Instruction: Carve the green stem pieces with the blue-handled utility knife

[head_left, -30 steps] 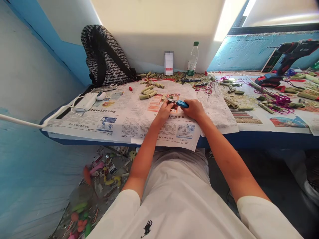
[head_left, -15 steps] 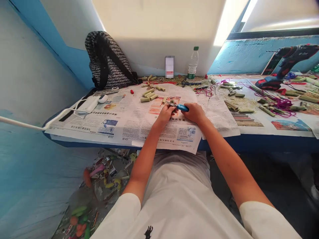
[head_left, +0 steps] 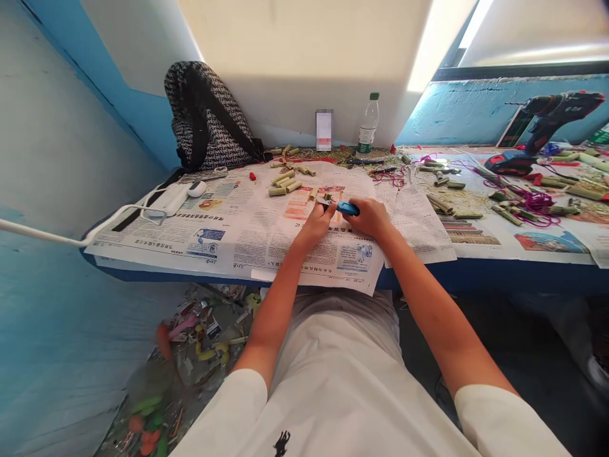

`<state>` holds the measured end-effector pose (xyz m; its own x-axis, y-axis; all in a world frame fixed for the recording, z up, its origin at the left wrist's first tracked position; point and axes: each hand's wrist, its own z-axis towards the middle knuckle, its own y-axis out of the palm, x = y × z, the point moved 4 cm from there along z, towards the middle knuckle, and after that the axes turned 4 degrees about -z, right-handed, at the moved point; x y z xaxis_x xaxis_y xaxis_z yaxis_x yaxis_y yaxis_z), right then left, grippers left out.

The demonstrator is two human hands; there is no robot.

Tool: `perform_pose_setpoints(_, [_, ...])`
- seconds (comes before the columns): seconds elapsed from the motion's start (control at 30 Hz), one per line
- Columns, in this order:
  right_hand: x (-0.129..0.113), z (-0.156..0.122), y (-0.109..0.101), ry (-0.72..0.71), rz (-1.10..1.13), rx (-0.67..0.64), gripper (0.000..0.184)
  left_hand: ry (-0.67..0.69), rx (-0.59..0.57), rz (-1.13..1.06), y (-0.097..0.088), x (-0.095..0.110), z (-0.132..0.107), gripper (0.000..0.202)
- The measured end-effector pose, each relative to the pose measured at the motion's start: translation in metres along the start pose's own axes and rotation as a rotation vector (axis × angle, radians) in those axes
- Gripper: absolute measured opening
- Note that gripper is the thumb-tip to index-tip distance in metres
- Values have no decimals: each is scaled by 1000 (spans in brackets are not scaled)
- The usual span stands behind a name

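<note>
My right hand [head_left: 370, 214] is closed around the blue handle of a utility knife [head_left: 347, 208]. The metal blade points left, over the fingers of my left hand [head_left: 318, 222]. That hand is closed on a short piece of green stem [head_left: 328, 197], bamboo-like, whose end shows just past the blade; its lower part is hidden by my fingers. Just beyond my hands, several cut stem pieces [head_left: 285, 182] lie on the newspaper [head_left: 257, 235] that covers the table.
A patterned backpack [head_left: 209, 120], a phone [head_left: 324, 130] and a plastic bottle [head_left: 368, 125] stand along the wall. At left lies a white power strip [head_left: 172, 198]. To the right are a cordless drill [head_left: 537, 130], purple cord [head_left: 537, 203] and more stems. Litter covers the floor at lower left.
My hands stay together at nearly the same spot. The knife and my fingers have shifted slightly against the stem piece; the whole view has moved a little.
</note>
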<state>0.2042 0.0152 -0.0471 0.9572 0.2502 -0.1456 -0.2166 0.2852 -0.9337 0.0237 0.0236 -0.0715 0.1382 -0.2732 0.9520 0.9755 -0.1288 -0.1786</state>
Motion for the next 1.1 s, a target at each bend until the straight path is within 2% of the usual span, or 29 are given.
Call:
perform_pose_setpoints(0.13, [-1, 0, 3, -95, 98, 41, 19, 5, -57, 23, 2, -2, 1, 29])
perform_pose_setpoints(0.3, [-3, 2, 6, -180, 166, 45, 11, 92, -92, 96, 4, 7, -4, 22])
perform_pose_setpoints(0.4, [-2, 3, 6, -120, 98, 20, 7, 117, -114, 135, 5, 14, -9, 22])
perform_pose_setpoints(0.6, [-3, 3, 6, 5, -39, -112, 18, 51, -112, 174, 3, 18, -11, 32])
perform_pose_setpoints(0.8, [-13, 0, -1, -11, 22, -75, 43, 13, -26, 219, -1, 12, -8, 25])
perform_pose_setpoints(0.97, [-20, -1, -5, -53, 125, 16, 37, 53, -28, 206, -1, 12, -9, 20])
perform_pose_setpoints(1.1, [-20, -1, 0, 79, 70, -48, 31, 30, 2, 228, -1, 13, -11, 27])
